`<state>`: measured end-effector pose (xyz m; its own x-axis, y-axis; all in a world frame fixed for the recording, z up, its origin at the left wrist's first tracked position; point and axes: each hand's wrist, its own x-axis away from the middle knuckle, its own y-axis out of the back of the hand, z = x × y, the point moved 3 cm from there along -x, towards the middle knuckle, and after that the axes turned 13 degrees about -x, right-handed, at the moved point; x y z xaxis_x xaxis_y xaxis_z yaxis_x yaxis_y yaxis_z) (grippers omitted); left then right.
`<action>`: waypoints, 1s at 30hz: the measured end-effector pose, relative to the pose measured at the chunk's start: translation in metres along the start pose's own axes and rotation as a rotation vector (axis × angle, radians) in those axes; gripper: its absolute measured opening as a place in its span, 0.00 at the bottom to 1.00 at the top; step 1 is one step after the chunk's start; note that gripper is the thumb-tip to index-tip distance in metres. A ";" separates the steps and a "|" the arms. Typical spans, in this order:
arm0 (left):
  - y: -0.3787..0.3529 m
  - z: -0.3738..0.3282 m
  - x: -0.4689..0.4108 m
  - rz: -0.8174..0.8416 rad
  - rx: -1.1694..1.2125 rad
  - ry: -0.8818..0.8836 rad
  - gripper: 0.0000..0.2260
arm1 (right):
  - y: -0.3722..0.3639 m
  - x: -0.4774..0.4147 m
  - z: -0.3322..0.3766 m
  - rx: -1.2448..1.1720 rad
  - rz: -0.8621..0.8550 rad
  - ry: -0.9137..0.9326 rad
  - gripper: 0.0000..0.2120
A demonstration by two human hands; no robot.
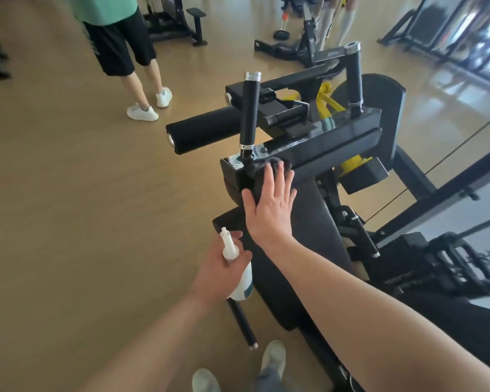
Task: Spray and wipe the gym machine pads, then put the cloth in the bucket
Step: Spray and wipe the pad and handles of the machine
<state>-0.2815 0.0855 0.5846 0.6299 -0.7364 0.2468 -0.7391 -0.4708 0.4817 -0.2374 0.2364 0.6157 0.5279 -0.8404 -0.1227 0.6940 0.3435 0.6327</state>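
Now wiping: flat, open right grip (269, 213) presses a dark, maybe fuzzy cloth (262, 168) on the black padded machine bar (345, 154); left grip (219, 274) holds the white plastic spray bottle (244, 282). Next, rub along.

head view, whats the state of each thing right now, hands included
left hand, grips the spray bottle
spray bottle, held with nozzle end up
right hand, flat, fingers straight, pressing the cloth
cloth, bunched under the right hand against the upper pad's end
upper pad, being wiped at one end
foam roller, untouched
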 end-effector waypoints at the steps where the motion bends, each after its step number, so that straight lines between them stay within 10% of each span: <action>1: 0.003 0.003 -0.001 0.015 -0.003 -0.001 0.18 | -0.004 0.003 0.001 0.010 -0.001 0.051 0.33; 5: 0.011 0.014 -0.009 0.046 -0.001 -0.033 0.19 | -0.011 0.007 0.000 -0.015 -0.055 0.155 0.31; 15: -0.023 -0.015 -0.044 0.279 -0.065 -0.068 0.02 | 0.026 -0.079 -0.022 -0.399 -0.413 -0.274 0.33; 30: -0.144 -0.096 -0.114 0.433 -0.139 -0.137 0.10 | 0.111 -0.161 -0.113 -0.491 -0.473 -0.264 0.32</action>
<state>-0.2235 0.2840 0.5677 0.2265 -0.9122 0.3415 -0.8822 -0.0436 0.4689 -0.1899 0.4568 0.6192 0.0247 -0.9972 -0.0699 0.9908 0.0152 0.1342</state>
